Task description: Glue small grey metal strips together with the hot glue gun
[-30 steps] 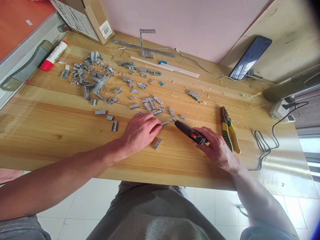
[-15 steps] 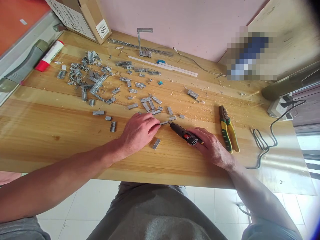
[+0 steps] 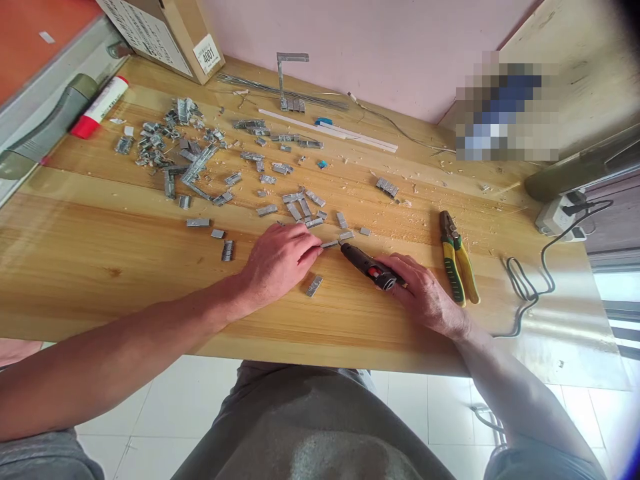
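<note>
At the table [image 3: 115,300]; your left hand [image 3: 285,252] pinches a grey strip [image 3: 330,245]; your right hand [image 3: 425,292] grips a black tool [image 3: 361,260]; one angled frame [image 3: 281,80] stands joined; other pieces [image 3: 199,223] lie loose.

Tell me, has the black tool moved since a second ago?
Yes. Judged against the pliers lying on the table, the tool in the right hand has shifted slightly left, away from them and toward the left hand.
</note>
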Demonstrator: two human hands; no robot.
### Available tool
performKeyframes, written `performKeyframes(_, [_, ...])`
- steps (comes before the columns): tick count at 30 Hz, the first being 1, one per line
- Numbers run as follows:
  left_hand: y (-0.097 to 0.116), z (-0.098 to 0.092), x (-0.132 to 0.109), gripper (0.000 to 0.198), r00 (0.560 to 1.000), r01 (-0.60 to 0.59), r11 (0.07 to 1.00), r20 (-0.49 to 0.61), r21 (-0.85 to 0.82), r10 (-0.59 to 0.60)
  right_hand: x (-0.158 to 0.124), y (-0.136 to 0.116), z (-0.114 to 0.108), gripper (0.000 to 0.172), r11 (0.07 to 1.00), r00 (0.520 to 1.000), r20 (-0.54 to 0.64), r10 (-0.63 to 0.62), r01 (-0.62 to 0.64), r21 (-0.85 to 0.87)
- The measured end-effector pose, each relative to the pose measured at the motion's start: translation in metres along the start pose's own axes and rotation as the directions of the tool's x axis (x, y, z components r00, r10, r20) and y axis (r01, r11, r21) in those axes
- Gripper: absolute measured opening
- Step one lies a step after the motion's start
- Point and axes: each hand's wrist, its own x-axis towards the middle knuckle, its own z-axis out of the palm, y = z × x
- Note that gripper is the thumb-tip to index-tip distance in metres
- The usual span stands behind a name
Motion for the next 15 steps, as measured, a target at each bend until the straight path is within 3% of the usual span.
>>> performKeyframes(15, [-0.004,-0.006,-0.006,0.014,0.998,-0.053,0.999,-0.025,-0.005,0.053,-0.004,-0.017,-0.002,0.029,0.98,0.99,-0.002,-0.138,0.136,-0.143])
